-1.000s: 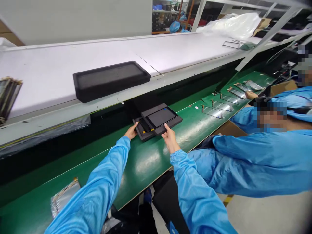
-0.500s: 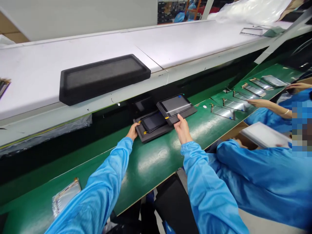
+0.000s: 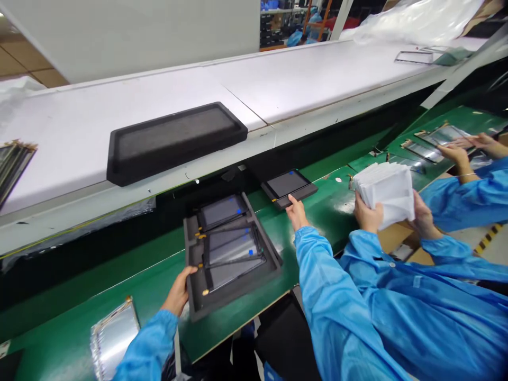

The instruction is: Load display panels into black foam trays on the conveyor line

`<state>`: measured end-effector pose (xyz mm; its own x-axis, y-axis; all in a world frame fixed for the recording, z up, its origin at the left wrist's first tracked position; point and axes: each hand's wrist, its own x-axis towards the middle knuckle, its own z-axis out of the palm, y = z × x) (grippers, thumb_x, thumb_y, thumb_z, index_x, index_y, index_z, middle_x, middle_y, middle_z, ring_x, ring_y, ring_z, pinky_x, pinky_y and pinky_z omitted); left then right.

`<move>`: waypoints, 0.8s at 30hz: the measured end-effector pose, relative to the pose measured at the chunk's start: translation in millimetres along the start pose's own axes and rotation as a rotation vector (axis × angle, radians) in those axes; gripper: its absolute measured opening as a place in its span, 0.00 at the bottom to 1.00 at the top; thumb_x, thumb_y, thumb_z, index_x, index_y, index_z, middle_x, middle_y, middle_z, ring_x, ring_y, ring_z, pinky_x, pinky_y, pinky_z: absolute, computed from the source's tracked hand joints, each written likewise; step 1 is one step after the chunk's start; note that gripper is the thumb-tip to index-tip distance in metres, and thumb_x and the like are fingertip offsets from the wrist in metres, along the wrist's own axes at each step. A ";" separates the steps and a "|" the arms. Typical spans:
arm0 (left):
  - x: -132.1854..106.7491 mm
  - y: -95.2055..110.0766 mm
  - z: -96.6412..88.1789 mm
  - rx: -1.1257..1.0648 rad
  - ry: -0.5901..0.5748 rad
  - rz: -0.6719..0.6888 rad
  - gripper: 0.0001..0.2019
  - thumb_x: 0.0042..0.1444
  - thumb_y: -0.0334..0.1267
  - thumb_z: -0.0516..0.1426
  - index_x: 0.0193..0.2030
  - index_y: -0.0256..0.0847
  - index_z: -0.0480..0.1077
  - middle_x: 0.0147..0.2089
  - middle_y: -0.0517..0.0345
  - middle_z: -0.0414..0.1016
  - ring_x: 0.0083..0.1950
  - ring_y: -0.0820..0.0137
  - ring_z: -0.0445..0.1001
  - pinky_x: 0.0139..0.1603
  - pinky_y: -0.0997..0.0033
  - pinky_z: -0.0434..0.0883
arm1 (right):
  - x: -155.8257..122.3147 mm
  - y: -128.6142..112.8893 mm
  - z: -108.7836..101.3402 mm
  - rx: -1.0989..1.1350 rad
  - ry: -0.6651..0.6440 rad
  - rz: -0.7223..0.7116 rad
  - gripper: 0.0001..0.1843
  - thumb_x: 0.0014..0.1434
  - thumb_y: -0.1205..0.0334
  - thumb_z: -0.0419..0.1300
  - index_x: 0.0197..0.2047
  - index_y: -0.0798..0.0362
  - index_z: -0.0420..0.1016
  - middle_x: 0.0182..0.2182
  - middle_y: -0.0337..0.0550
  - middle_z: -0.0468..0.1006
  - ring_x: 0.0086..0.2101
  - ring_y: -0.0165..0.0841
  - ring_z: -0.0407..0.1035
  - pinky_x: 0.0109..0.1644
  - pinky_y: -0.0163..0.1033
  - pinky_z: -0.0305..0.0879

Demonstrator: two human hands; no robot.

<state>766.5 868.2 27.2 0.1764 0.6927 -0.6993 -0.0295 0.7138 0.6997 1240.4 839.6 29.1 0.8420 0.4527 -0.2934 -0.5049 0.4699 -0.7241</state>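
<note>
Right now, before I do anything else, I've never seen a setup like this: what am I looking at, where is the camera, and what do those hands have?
This is one view from a camera worn on a person's head, looking forward and down. Their left hand, in a blue sleeve, grips the edge of a dark foam tray holding flat glass-fronted panels. Their right hand touches the edge of a single panel in a dark holder. Both lie on a green bench; above it runs a white shelf bearing another dark foam tray. At right, a co-worker holds a stack of white sheets in both hands.
</note>
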 end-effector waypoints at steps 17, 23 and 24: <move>-65.1 -68.7 -77.8 -0.128 0.136 -0.156 0.09 0.50 0.28 0.60 0.40 0.38 0.73 0.23 0.60 0.78 0.20 0.65 0.77 0.23 0.67 0.78 | -79.4 57.0 -28.3 -0.393 0.083 0.299 0.14 0.54 0.64 0.72 0.38 0.54 0.70 0.26 0.37 0.75 0.29 0.30 0.73 0.39 0.37 0.78; -69.6 -62.1 -76.8 -0.148 0.103 -0.155 0.06 0.52 0.31 0.62 0.38 0.36 0.74 0.22 0.59 0.78 0.18 0.67 0.75 0.21 0.70 0.76 | -133.2 43.4 -37.4 -0.744 0.099 0.267 0.21 0.61 0.48 0.66 0.49 0.54 0.72 0.36 0.44 0.80 0.37 0.34 0.77 0.50 0.43 0.77; -69.7 -61.3 -76.5 -0.165 0.093 -0.153 0.06 0.52 0.31 0.63 0.37 0.36 0.74 0.22 0.58 0.78 0.18 0.68 0.75 0.21 0.71 0.75 | -150.4 47.8 -38.0 -0.788 0.012 0.274 0.21 0.62 0.46 0.64 0.51 0.53 0.73 0.39 0.45 0.81 0.41 0.35 0.78 0.53 0.45 0.75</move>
<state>680.8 784.1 21.9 0.1001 0.5762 -0.8112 -0.1711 0.8131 0.5564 1096.9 765.3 14.8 0.7129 0.4636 -0.5261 -0.4151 -0.3257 -0.8495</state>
